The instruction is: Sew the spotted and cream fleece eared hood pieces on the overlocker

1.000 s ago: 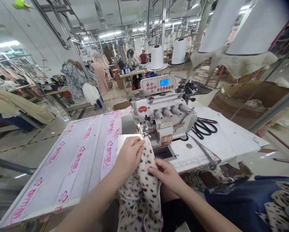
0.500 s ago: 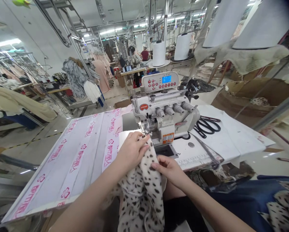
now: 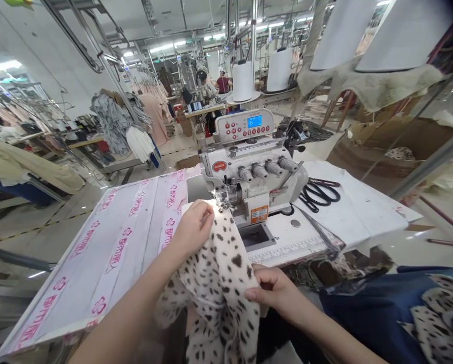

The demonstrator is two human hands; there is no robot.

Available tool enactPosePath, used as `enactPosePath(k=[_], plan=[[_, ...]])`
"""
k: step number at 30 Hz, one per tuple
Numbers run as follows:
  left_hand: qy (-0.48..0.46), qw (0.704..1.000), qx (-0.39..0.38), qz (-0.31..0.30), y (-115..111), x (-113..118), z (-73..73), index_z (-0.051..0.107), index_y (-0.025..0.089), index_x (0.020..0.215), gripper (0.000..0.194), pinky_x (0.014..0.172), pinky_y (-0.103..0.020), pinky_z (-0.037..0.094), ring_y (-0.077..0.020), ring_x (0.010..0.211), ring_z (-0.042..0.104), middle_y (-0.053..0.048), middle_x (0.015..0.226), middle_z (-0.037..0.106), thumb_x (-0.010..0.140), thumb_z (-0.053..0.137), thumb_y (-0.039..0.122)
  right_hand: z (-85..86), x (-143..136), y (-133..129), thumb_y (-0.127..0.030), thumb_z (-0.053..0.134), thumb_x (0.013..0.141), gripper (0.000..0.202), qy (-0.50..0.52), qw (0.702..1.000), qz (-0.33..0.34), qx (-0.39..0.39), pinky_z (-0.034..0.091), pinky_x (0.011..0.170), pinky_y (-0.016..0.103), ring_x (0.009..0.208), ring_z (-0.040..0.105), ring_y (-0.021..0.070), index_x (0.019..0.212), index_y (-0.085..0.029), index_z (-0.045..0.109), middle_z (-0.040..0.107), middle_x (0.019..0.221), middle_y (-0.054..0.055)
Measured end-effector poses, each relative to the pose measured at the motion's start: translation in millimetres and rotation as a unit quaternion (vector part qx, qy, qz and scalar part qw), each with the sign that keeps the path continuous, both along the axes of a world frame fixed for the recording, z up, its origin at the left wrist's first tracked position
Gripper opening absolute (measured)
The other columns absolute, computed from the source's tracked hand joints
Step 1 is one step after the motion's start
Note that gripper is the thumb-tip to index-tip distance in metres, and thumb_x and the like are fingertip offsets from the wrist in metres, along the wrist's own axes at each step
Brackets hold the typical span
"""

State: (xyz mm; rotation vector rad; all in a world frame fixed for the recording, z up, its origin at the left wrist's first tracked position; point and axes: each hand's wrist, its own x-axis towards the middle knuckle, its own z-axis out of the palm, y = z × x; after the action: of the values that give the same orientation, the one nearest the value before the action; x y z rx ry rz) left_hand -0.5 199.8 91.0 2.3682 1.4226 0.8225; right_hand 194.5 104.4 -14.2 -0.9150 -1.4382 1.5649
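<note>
White fabric with dark spots (image 3: 226, 258) runs from the needle area of a white overlock sewing machine (image 3: 255, 172) down over my lap. My left hand (image 3: 194, 225) pinches the fabric's left side close to the presser foot (image 3: 222, 206), fingers curled together. Lower down on the right, my right hand (image 3: 274, 290) grips the fabric's right edge between thumb and fingers. Between the two hands the cloth lies fairly flat, and below them it hangs in folds. A small lamp lights the stitching spot.
Black-handled scissors (image 3: 319, 194) lie right of the machine on the white tabletop. Plastic film with pink print (image 3: 135, 227) covers the left table. Large thread cones (image 3: 241, 81) stand behind. Blue cloth with spotted pieces (image 3: 397, 308) sits at lower right.
My left hand has gone from lying flatter on the cloth to a closed pinch farther left. My right hand has moved down with the fabric edge, spreading the cloth wider.
</note>
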Motion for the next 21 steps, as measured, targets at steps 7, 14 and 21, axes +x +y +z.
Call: enactPosePath(k=[7, 14, 21], plan=[[0.028, 1.0, -0.005, 0.014, 22, -1, 0.9, 0.041, 0.018, 0.075, 0.008, 0.071, -0.03, 0.039, -0.0148, 0.078, 0.047, -0.003, 0.085, 0.048, 0.081, 0.037, 0.015, 4.3, -3, 12, -0.038, 0.062, 0.074, 0.036, -0.021, 0.999, -0.014, 0.041, 0.032, 0.059, 0.023, 0.065, 0.043, 0.0124, 0.052, -0.016, 0.045, 0.041, 0.067, -0.002], [0.054, 0.998, 0.01, 0.036, 53, -7, -5.0, 0.039, 0.019, 0.075, 0.009, 0.07, -0.033, 0.04, -0.0167, 0.076, 0.046, -0.004, 0.085, 0.045, 0.081, 0.034, 0.013, 11.1, -8, 25, -0.038, 0.061, 0.074, 0.04, -0.038, 0.994, -0.043, 0.094, 0.03, 0.057, 0.023, 0.061, 0.038, 0.0117, 0.05, -0.017, 0.037, 0.035, 0.064, -0.003], [0.033, 0.996, 0.082, -0.009, 86, -15, -13.0, 0.044, 0.017, 0.086, 0.012, 0.079, -0.035, 0.041, -0.0194, 0.089, 0.045, -0.008, 0.091, 0.046, 0.079, 0.037, 0.011, 18.5, -15, 34, -0.036, 0.058, 0.077, 0.039, -0.043, 0.99, -0.051, 0.125, 0.031, 0.059, 0.023, 0.063, 0.039, 0.0118, 0.053, -0.018, 0.034, 0.035, 0.066, -0.003]])
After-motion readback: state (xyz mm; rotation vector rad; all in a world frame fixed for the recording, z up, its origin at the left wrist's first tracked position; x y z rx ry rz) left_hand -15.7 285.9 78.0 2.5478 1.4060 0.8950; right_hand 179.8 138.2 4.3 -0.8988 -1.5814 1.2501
